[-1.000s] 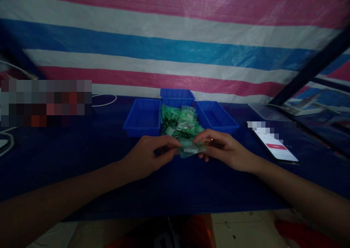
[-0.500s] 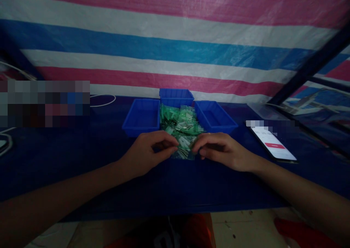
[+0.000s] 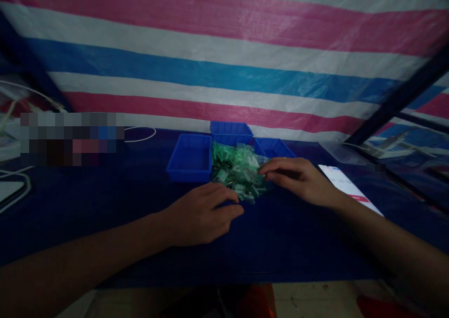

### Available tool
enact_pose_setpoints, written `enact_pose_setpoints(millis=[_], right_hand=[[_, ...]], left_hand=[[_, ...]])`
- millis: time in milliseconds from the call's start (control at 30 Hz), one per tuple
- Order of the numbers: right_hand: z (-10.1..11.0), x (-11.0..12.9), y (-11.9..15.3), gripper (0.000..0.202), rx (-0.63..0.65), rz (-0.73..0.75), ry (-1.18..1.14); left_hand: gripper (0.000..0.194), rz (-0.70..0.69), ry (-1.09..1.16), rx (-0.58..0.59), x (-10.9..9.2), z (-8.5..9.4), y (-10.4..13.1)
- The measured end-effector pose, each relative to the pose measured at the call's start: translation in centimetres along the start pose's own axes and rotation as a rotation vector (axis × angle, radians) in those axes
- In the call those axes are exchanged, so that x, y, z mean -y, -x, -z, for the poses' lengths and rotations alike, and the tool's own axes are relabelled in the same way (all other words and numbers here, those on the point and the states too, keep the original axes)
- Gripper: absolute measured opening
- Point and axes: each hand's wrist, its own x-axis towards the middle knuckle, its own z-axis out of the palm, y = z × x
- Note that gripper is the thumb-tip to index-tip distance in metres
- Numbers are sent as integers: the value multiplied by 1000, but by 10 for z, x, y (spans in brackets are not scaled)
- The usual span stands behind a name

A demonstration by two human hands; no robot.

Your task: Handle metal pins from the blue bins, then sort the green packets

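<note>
A heap of small clear plastic bags [image 3: 240, 168] with green and whitish pieces inside lies on the dark blue table, between blue bins. My right hand [image 3: 301, 180] is at the heap's right side, its thumb and fingers closed on the edge of one clear bag. Just in front of the heap, my left hand [image 3: 206, 213] hovers low with thumb and fingers apart and nothing visible between them. Its fingertips are close to the nearest bags; whether they touch cannot be made out. The exact contents of the bags are too dim to tell.
Around the heap stand a left blue bin [image 3: 191, 156], a back blue bin [image 3: 231, 131] and a right blue bin [image 3: 275, 147], partly behind my right hand. A lit phone [image 3: 351, 187] lies at right. A white cable [image 3: 143, 133] runs at left; a striped sheet [image 3: 224, 70] hangs behind.
My hands have moved apart: the left came back toward me from the bags, and the right went to the heap's right side and took hold of a bag. The camera view shifted slightly.
</note>
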Motion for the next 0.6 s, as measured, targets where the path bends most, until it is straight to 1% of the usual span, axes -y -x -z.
enact_pose_setpoints(millis=[67, 133, 200, 233, 333, 433, 500, 600], right_hand=[[8, -3, -13, 22, -67, 12, 219], [14, -7, -29, 27, -115, 52, 506], [16, -15, -46, 34, -140, 77, 765], [16, -21, -55, 36, -120, 67, 842], [10, -41, -79, 38, -18, 15, 942], [5, -55, -92, 45, 35, -9, 994], [3, -55, -90, 42, 39, 22, 993], [0, -38, -72, 35, 30, 118, 905]], left_hand=[[17, -74, -14, 109, -2, 0, 1], [17, -104, -19, 192, -3, 0, 1], [17, -109, -27, 237, -2, -1, 1], [17, -105, -31, 250, -2, -1, 0], [17, -100, -36, 282, 1, -2, 0], [18, -90, -43, 313, 2, -3, 0], [19, -83, -43, 325, 2, -4, 1], [19, -88, -47, 332, 1, -3, 1]])
